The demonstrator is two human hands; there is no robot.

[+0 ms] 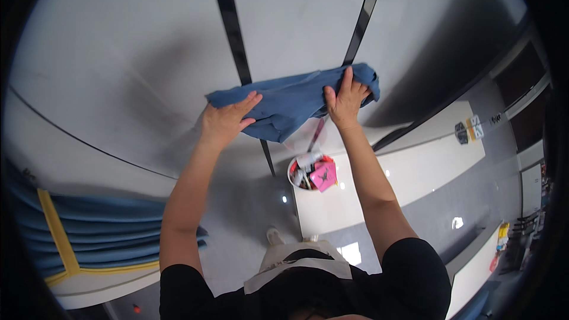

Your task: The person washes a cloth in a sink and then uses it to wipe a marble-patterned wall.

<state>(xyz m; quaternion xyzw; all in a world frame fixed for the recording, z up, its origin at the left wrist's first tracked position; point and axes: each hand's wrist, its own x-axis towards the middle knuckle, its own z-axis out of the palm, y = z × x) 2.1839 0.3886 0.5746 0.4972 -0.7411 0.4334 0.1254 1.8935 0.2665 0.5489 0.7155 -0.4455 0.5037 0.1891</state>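
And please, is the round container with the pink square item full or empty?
Full, as it looks: the pink square item and other small items crowd the round container up to its rim.

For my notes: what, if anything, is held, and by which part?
A blue cloth: left hand at its left end, right hand at its right end; exact grip unclear.

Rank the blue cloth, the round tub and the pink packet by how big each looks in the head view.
Largest to smallest:
1. Blue cloth, though it seems nearer the camera
2. Round tub
3. Pink packet, which is at the tub's right side
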